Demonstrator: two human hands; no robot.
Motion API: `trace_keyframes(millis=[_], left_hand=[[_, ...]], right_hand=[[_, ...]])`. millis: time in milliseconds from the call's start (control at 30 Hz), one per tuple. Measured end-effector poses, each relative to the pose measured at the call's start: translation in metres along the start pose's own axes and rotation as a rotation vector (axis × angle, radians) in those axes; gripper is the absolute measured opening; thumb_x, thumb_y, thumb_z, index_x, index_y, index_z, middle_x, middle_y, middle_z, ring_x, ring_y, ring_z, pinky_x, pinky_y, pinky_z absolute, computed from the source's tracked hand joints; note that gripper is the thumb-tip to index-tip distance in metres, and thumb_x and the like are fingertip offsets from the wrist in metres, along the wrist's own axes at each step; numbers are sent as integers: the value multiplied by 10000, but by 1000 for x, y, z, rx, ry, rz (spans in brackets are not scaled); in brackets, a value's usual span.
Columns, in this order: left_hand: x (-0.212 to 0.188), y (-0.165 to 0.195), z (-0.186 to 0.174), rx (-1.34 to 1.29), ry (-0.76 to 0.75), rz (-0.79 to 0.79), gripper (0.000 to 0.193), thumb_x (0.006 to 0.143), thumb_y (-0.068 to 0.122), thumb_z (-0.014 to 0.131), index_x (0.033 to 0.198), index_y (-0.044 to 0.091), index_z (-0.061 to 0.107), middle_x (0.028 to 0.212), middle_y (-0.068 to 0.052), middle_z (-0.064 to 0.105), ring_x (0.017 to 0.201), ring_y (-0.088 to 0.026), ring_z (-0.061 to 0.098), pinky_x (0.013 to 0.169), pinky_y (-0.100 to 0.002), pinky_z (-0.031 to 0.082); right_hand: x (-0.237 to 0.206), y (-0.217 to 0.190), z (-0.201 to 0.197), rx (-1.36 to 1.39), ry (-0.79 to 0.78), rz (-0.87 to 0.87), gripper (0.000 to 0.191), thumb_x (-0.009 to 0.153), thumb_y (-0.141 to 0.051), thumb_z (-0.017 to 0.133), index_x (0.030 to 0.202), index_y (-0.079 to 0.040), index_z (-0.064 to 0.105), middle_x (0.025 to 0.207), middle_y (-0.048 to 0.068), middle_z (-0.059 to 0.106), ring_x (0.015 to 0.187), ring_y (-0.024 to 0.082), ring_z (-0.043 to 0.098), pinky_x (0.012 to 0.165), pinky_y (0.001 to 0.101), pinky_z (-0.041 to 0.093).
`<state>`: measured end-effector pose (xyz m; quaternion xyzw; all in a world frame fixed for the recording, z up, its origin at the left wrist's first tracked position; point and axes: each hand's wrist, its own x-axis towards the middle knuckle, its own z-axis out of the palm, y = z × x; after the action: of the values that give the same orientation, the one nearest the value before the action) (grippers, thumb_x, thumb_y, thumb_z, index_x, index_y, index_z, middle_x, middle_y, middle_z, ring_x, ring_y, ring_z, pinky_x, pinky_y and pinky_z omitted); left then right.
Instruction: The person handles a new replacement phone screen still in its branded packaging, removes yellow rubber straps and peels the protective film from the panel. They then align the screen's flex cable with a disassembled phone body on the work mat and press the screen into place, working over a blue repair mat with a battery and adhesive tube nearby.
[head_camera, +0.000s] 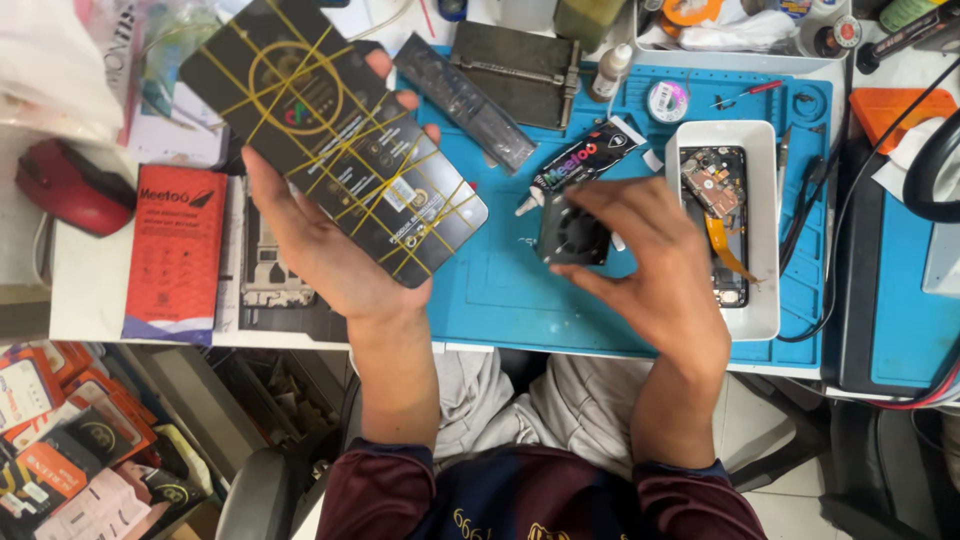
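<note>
Head view: my left hand (320, 250) cradles a black flat package (335, 140) crossed by yellow bands on its open palm, fingers loosely curled; it could slide off. My right hand (655, 265) pinches a small black fan (572, 232). Beyond it lies a black glue tube (585, 160); left of the palm, a red box (178, 250).

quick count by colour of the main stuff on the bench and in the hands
Black: 3 - banded phone in left hand, small fan at right hand, glue tube
Red: 2 - box, mouse
White: 1 - tray
Blue: 1 - work mat
Total: 7
</note>
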<state>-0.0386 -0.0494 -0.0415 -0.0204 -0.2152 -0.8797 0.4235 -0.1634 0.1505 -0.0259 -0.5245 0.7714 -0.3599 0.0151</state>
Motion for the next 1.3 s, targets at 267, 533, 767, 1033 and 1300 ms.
trace_keyframes(millis=[267, 533, 767, 1033, 1300], left_hand=[[-8, 15, 0, -41, -30, -86, 632, 1185, 506, 256, 1530, 7, 432, 1448, -279, 562, 1204, -332, 636, 1041, -477, 559], [-18, 2, 7, -12, 16, -214, 680, 1158, 510, 277, 1519, -44, 439, 1368, -282, 572, 1106, -329, 640, 961, -473, 579], [-22, -49, 9, -11, -78, -456, 671, 1156, 502, 289, 1494, -47, 474, 1345, -267, 628, 1094, -313, 674, 946, -449, 594], [-55, -84, 9, -125, -108, -806, 708, 1133, 518, 267, 1480, -63, 475, 1384, -267, 618, 1152, -321, 667, 1009, -464, 573], [-62, -75, 6, -134, -248, -846, 738, 1138, 534, 275, 1559, -52, 432, 1421, -269, 577, 1238, -326, 642, 1101, -462, 542]], right_hand=[[10, -26, 21, 61, -266, -28, 667, 732, -193, 866, 1319, 12, 626, 1297, 176, 649, 1152, 389, 592, 987, 443, 483], [-37, -3, -71, -51, -52, 130, 691, 790, -137, 856, 1413, -46, 571, 1371, 148, 624, 1270, 353, 585, 1067, 423, 481], [-73, 32, -139, -589, -100, 214, 683, 759, 29, 794, 1413, -26, 603, 1428, 155, 620, 1344, 393, 502, 1123, 467, 445], [-98, 72, -133, -540, -275, 286, 665, 752, 14, 758, 1391, -19, 579, 1426, 175, 577, 1312, 412, 511, 1044, 477, 464], [-77, 75, -125, -478, -332, 282, 687, 753, -25, 768, 1410, -7, 570, 1442, 213, 567, 1260, 441, 554, 1006, 483, 487]])
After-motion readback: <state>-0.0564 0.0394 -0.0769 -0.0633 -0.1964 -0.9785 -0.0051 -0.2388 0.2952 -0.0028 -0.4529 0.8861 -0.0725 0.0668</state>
